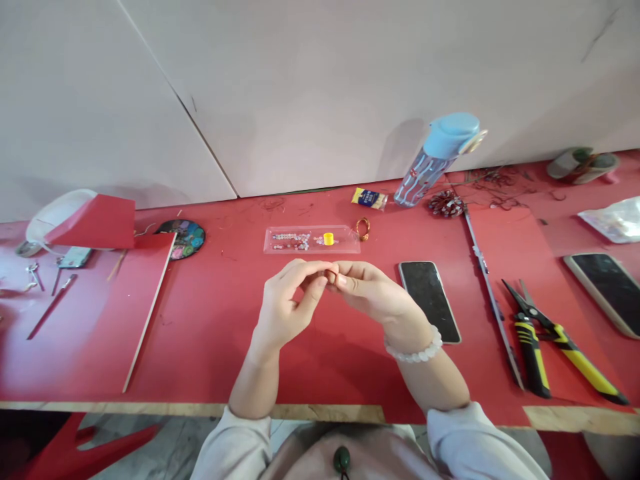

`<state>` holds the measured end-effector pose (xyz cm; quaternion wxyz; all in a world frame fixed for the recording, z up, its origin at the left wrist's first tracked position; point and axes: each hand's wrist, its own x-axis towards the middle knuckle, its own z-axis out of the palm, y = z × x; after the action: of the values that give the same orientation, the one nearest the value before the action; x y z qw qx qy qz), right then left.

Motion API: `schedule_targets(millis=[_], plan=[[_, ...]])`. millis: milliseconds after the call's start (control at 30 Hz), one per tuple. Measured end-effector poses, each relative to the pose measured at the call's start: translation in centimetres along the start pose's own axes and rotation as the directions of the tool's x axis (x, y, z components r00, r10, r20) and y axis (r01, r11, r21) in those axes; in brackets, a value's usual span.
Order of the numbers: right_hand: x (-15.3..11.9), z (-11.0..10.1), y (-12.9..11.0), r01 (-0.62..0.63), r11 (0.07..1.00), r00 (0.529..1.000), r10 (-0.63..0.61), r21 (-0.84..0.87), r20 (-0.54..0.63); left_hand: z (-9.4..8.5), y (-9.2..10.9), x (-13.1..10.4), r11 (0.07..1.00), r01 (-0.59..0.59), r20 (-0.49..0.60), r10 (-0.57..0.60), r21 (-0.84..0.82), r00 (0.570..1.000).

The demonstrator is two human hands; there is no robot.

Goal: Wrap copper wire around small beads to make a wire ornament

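Observation:
Both hands meet at the middle of the red table [350, 373], fingertips touching. My left hand [293, 297] pinches a small dark red loop [331, 273], which looks like cord. From the other side, my right hand [373, 293] pinches the same loop, with a pale beaded bracelet [416, 352] on its wrist. Just beyond the fingers lies a clear plastic tray [345, 247] holding small beads and a yellow ring-shaped piece [329, 239]. A braided red and gold ring [363, 229] rests against the tray's right end.
Right of my hands lie a phone [431, 300], black and yellow cutters [540, 327] and a second phone [607, 290]. A blue-capped bottle [435, 160] stands by the wall, near a small packet [369, 199]. At left are a round palette [187, 239] and a raised board edge [150, 313].

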<state>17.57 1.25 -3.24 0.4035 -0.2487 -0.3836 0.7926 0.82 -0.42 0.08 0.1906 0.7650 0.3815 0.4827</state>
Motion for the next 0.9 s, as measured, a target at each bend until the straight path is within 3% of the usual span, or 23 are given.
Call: schedule_targets(millis=[100, 200, 267, 367, 433, 500, 533, 600, 733, 900], plan=[[-0.2, 0.5, -0.4, 0.066, 0.991, 0.992, -0.079, -0.120, -0.100, 0.0, -0.1, -0.2, 0.998, 0.055, -0.046, -0.055, -0.003, 0.997], [-0.6, 1.0, -0.7, 0.224, 0.900, 0.945, -0.295, -0.374, -0.142, 0.1, 0.0, -0.5, 0.996, 0.093, -0.086, -0.093, 0.001, 0.992], [-0.9, 1.2, -0.8, 0.332, 0.738, 0.870, -0.481, -0.587, -0.113, 0.2, 0.0, -0.6, 0.994, 0.104, -0.093, -0.105, -0.017, 0.990], [-1.2, 1.5, -0.8, 0.340, 0.371, 0.729, -0.685, -0.864, -0.007, 0.3, -0.1, -0.6, 0.991, 0.121, -0.084, -0.125, -0.051, 0.989], [-1.3, 1.6, -0.8, 0.290, 0.169, 0.662, -0.746, -0.942, 0.070, 0.4, -0.2, -0.6, 0.990, 0.126, -0.076, -0.130, -0.058, 0.989], [-1.3, 1.7, -0.8, 0.270, 0.077, 0.632, -0.766, -0.960, 0.116, 0.4, -0.2, -0.6, 0.991, 0.121, -0.074, -0.124, -0.050, 0.989], [-1.3, 1.7, -0.8, 0.272, 0.073, 0.632, -0.765, -0.959, 0.121, 0.4, -0.2, -0.6, 0.992, 0.117, -0.076, -0.120, -0.044, 0.990], [-1.4, 1.8, -0.9, 0.293, 0.151, 0.663, -0.743, -0.944, 0.087, 0.4, -0.2, -0.6, 0.994, 0.103, -0.080, -0.106, -0.038, 0.991], [-1.5, 1.8, -1.1, 0.302, 0.455, 0.767, -0.638, -0.837, -0.070, 0.4, 0.0, -0.6, 0.996, 0.092, -0.066, -0.093, -0.020, 0.994], [-1.2, 1.7, -1.2, 0.247, 0.731, 0.881, -0.442, -0.636, -0.167, 0.2, 0.0, -0.5, 0.998, 0.068, -0.041, -0.067, 0.002, 0.997]])
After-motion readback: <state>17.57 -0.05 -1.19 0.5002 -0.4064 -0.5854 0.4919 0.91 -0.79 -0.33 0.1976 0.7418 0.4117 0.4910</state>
